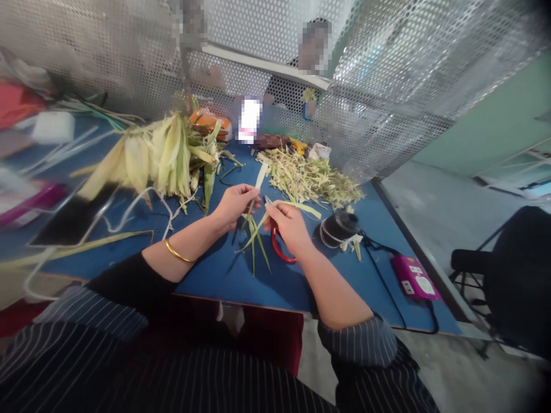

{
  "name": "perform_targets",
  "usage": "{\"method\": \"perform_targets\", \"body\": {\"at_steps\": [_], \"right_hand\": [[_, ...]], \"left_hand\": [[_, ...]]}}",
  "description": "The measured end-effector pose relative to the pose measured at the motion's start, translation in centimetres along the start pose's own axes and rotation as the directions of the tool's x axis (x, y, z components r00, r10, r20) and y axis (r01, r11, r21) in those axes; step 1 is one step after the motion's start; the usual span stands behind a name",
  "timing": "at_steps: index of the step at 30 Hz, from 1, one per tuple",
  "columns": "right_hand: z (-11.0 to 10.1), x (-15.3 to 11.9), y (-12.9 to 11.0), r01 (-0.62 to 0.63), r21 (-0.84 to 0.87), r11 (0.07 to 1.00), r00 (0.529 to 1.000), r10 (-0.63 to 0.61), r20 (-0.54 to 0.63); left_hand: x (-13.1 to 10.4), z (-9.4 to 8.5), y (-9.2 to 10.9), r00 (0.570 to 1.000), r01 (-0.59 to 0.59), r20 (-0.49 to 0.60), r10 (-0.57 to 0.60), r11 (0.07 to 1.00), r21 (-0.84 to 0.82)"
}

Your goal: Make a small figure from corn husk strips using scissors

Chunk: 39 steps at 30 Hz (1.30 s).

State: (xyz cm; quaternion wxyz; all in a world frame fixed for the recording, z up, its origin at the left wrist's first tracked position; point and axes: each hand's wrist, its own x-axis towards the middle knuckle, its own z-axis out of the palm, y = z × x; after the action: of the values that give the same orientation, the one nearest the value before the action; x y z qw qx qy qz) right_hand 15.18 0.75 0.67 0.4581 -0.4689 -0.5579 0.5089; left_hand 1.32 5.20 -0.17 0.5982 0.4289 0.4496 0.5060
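My left hand (236, 205), with a gold bangle on the wrist, pinches a pale corn husk strip (262, 174) over the blue table (206, 269). Close beside it, my right hand (289, 226) is closed on scissors (282, 250) with a red handle; the metal blades point up toward the left fingers. Thin green husk strips (253, 244) hang between and below the hands. Another pale strip sticks out to the right from behind my right hand. A bundle of corn husks (166, 160) lies beyond my left hand, and a heap of husk scraps (305, 175) beyond my right.
Right of my hands stands a black cylinder (339, 228) wound with pale cord. A magenta box (415, 278) with black cables sits near the right edge. A dark flat panel (75, 221) and white cables lie left. Behind a perforated screen (267, 34) is a person (316, 46).
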Motion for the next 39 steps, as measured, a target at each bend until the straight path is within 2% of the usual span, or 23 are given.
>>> {"method": "perform_targets", "body": {"at_steps": [3,7,13,16,18,21,24,27,29,34,39], "right_hand": [[-0.2,0.7,0.8,-0.093,-0.003,0.996,0.996,0.093,0.018],[-0.1,1.0,1.2,-0.145,0.14,0.979,0.989,0.142,0.031],[-0.1,0.7,0.7,-0.222,0.287,0.932,0.975,0.21,0.073],[-0.2,0.6,0.4,-0.193,0.244,0.95,0.981,0.19,0.035],[-0.3,0.6,0.5,-0.166,0.189,0.968,0.986,0.163,0.035],[-0.2,0.5,0.7,-0.154,0.114,0.982,0.984,0.141,0.11],[0.1,0.1,0.7,-0.15,0.05,0.987,0.972,0.138,0.191],[0.5,-0.3,0.4,-0.126,-0.023,0.992,0.969,0.128,0.209],[0.6,-0.5,0.3,-0.116,-0.054,0.992,0.969,0.125,0.213],[0.6,-0.5,0.1,-0.078,-0.114,0.99,0.965,0.104,0.24],[0.2,-0.3,0.1,-0.045,-0.235,0.971,0.988,0.078,0.133]], "left_hand": [[-1.3,0.8,0.3,0.993,0.056,0.102,-0.054,0.998,-0.018],[-2.1,1.3,0.4,0.983,0.161,0.1,-0.154,0.985,-0.069],[-1.8,1.0,0.1,0.965,0.215,0.186,-0.187,0.966,-0.142],[-1.7,0.9,0.2,0.975,0.179,0.144,-0.167,0.981,-0.076],[-1.7,0.7,0.4,0.989,0.095,0.118,-0.094,0.996,-0.004],[-1.9,0.5,1.0,0.988,-0.061,0.148,0.043,0.991,0.115],[-2.3,0.2,1.4,0.973,-0.142,0.209,0.098,0.968,0.206],[-2.7,-0.1,1.3,0.97,-0.138,0.232,0.075,0.953,0.269],[-2.9,-0.2,1.2,0.971,-0.127,0.229,0.068,0.959,0.253],[-2.7,-0.9,1.4,0.988,-0.075,0.143,0.051,0.984,0.163],[-2.4,-1.5,1.9,0.996,-0.075,0.052,0.073,0.997,0.03]]}}
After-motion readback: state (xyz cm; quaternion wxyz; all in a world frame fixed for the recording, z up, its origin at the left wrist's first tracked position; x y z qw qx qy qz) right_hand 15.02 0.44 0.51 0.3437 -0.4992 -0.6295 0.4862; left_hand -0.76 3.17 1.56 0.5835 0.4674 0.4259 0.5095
